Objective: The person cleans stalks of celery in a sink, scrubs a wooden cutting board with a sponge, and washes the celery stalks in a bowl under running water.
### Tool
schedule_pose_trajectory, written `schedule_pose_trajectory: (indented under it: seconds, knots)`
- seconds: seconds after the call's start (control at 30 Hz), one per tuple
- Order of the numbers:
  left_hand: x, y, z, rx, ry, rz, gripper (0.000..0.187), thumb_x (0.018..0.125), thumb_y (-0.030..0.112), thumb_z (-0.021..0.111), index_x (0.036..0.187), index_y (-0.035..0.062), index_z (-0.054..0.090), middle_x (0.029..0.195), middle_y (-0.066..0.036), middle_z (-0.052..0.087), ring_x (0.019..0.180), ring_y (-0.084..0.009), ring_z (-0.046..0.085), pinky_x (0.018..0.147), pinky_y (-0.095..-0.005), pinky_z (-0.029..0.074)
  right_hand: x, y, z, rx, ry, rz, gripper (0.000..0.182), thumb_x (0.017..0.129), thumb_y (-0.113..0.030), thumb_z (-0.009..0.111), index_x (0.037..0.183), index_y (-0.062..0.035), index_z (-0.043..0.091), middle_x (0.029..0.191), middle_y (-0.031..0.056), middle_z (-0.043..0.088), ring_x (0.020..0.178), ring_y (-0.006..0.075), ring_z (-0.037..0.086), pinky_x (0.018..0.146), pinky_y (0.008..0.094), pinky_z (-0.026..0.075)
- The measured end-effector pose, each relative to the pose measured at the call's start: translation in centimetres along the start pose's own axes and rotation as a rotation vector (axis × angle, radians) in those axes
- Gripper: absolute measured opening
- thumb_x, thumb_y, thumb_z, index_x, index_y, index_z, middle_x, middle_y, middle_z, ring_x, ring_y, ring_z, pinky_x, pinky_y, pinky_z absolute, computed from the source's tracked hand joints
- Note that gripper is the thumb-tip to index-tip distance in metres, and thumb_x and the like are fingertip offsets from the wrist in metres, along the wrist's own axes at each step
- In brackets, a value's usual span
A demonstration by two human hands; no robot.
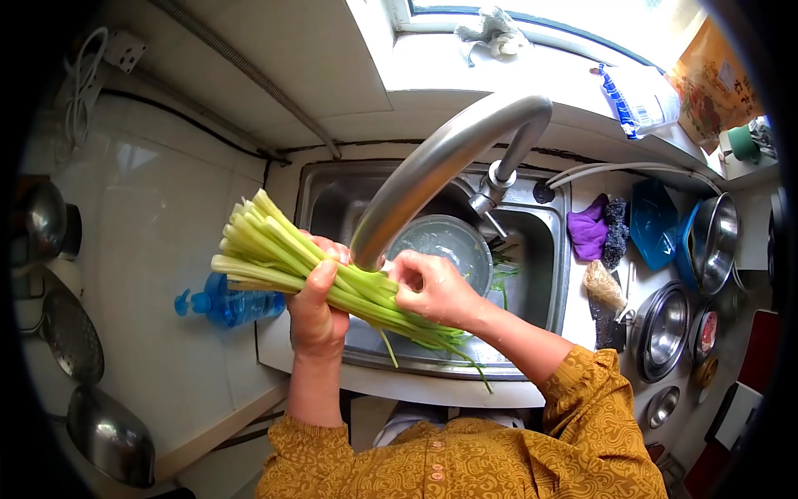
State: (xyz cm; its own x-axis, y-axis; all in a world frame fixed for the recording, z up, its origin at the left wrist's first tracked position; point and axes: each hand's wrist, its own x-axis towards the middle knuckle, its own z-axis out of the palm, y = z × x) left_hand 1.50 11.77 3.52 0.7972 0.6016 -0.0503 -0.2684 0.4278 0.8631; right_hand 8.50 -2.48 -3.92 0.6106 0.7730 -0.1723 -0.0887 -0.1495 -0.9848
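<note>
A thick bunch of pale green celery (pixel 270 241) lies slanting across the front of the sink (pixel 539 274), its cut ends up to the left and its thin green ends hanging down to the right. My left hand (pixel 320 312) is wrapped round the middle of the bunch, thumb on top. Against the bunch's right part, the fingers of my right hand (pixel 436 287) are bent in a pinch on the stalks; the fingertips are partly hidden. The curved metal faucet (pixel 461 158) reaches over the sink, with its mouth close above the celery between my hands.
A round basin (pixel 457 245) sits in the sink, with green scraps (pixel 503 270) beside it. A blue soap bottle (pixel 237 301) stands left. On the right are a purple cloth (pixel 588 229), a blue container (pixel 653 224) and metal bowls (pixel 665 328). Ladles (pixel 108 432) hang left.
</note>
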Motion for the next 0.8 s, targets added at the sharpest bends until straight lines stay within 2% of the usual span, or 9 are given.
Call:
schedule_pose_trajectory:
  seconds: [0.07, 0.27, 0.37, 0.47, 0.53, 0.6, 0.67, 0.7, 0.8]
  knots:
    - [0.4, 0.4, -0.9, 0.004, -0.001, 0.055, 0.038, 0.076, 0.0, 0.06, 0.109, 0.0089, 0.045, 0.086, -0.003, 0.052, 0.081, -0.0162, 0.051, 0.082, -0.0354, 0.043, -0.6, 1.9, -0.1, -0.157, 0.016, 0.029, 0.01, 0.073, -0.003, 0.057, 0.083, -0.0003, 0.056, 0.067, 0.0055, 0.056, 0.064, 0.0108, 0.054, 0.062, 0.0277, 0.046]
    - [1.1, 1.1, -1.1, 0.022, -0.051, 0.049, 0.037, 0.075, 0.001, 0.06, 0.107, 0.0099, 0.045, 0.085, -0.004, 0.051, 0.081, -0.0163, 0.05, 0.083, -0.0356, 0.043, -1.9, 5.8, -1.0, -0.177, 0.028, 0.083, 0.008, 0.075, -0.004, 0.058, 0.082, -0.0007, 0.057, 0.069, 0.0047, 0.057, 0.065, 0.0123, 0.055, 0.066, 0.0278, 0.047]
    - [1.7, 2.1, -2.4, -0.07, -0.066, 0.094, 0.034, 0.077, 0.004, 0.06, 0.106, 0.0106, 0.046, 0.085, -0.003, 0.051, 0.082, -0.0151, 0.049, 0.083, -0.0346, 0.043, -3.3, 8.6, -2.4, -0.092, -0.05, 0.208, 0.004, 0.081, -0.004, 0.057, 0.083, -0.0021, 0.059, 0.072, 0.0006, 0.059, 0.069, 0.0068, 0.054, 0.067, 0.0247, 0.046]
    - [2.2, 2.1, -3.2, -0.109, -0.05, 0.048, 0.032, 0.078, 0.005, 0.062, 0.107, 0.0103, 0.048, 0.088, -0.003, 0.051, 0.083, -0.0153, 0.049, 0.085, -0.0359, 0.044, -3.4, 6.9, -2.8, 0.028, 0.161, 0.121, 0.007, 0.08, -0.005, 0.058, 0.082, -0.0023, 0.064, 0.07, 0.001, 0.061, 0.067, 0.004, 0.053, 0.061, 0.0227, 0.045]
    - [2.1, 1.5, -3.1, -0.132, -0.047, 0.032, 0.03, 0.078, 0.004, 0.061, 0.104, 0.0111, 0.047, 0.085, -0.003, 0.052, 0.082, -0.0156, 0.05, 0.083, -0.0353, 0.043, -3.0, 5.0, -2.9, 0.011, 0.23, 0.115, 0.007, 0.082, -0.008, 0.061, 0.082, -0.0029, 0.065, 0.07, 0.0029, 0.063, 0.065, 0.0097, 0.057, 0.062, 0.0259, 0.047]
    - [1.6, 1.2, -2.6, -0.113, 0.004, -0.013, 0.03, 0.078, 0.004, 0.061, 0.104, 0.011, 0.047, 0.085, -0.003, 0.052, 0.082, -0.0157, 0.049, 0.083, -0.0353, 0.043, -2.4, 1.8, -2.2, -0.307, 0.233, -0.164, 0.007, 0.082, -0.009, 0.063, 0.085, -0.0027, 0.063, 0.08, 0.0066, 0.063, 0.076, 0.0171, 0.063, 0.068, 0.03, 0.049]
    - [1.0, 0.6, -1.8, -0.101, -0.002, -0.017, 0.032, 0.078, 0.004, 0.061, 0.105, 0.0111, 0.047, 0.085, -0.003, 0.052, 0.082, -0.0157, 0.049, 0.083, -0.0351, 0.043, -1.5, 0.8, -1.0, -0.325, 0.138, -0.268, 0.01, 0.082, -0.013, 0.066, 0.085, -0.0038, 0.063, 0.083, 0.0094, 0.059, 0.076, 0.0219, 0.061, 0.069, 0.0318, 0.049]
    - [0.6, 0.4, -0.8, -0.091, 0.011, -0.007, 0.033, 0.078, 0.004, 0.061, 0.106, 0.0113, 0.047, 0.085, -0.003, 0.052, 0.082, -0.0157, 0.05, 0.083, -0.0351, 0.043, -1.0, 0.3, -0.3, -0.273, 0.108, -0.201, 0.013, 0.082, -0.015, 0.067, 0.085, -0.0033, 0.061, 0.083, 0.0094, 0.055, 0.074, 0.0213, 0.058, 0.068, 0.0322, 0.047]
    - [0.7, 0.0, -1.1, -0.109, -0.011, 0.019, 0.034, 0.077, 0.003, 0.061, 0.107, 0.0113, 0.045, 0.085, -0.004, 0.052, 0.082, -0.0159, 0.049, 0.084, -0.0351, 0.044, 0.5, -0.1, 0.7, -0.132, 0.222, -0.26, 0.014, 0.082, -0.015, 0.065, 0.082, -0.0044, 0.057, 0.08, 0.0093, 0.052, 0.071, 0.0258, 0.057, 0.063, 0.0367, 0.046]
